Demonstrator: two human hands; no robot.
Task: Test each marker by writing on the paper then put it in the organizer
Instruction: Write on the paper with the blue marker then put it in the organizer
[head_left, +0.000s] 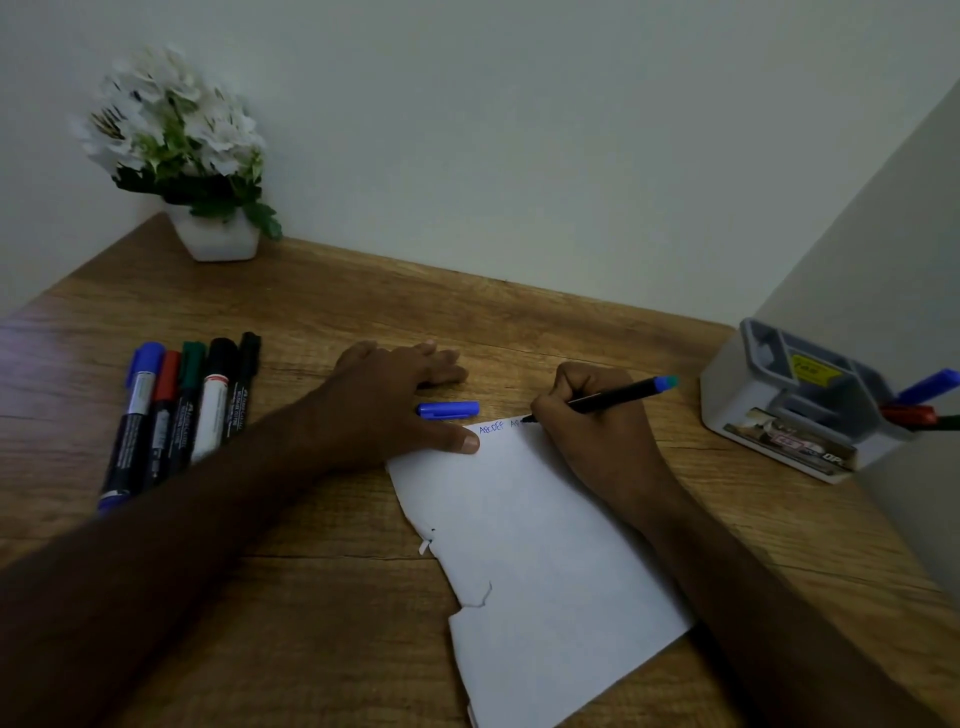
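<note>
My right hand (592, 426) grips a thin black marker with a blue end (618, 395), its tip touching the top of the white paper (535, 545) beside blue letters. My left hand (395, 400) lies flat, fingers straight on the desk, thumb pressing the paper's top left corner. A blue cap (448, 409) lies on the desk just beyond the paper, between my hands. Several capped markers (182, 410) lie side by side at the left. The grey organizer (789, 400) stands at the right with a blue and a red marker poking out of its right side.
A white pot of white flowers (208, 208) stands at the desk's far left corner against the wall. The wooden desk (322, 597) meets a wall behind and another on the right, close to the organizer. The paper's left edge is torn.
</note>
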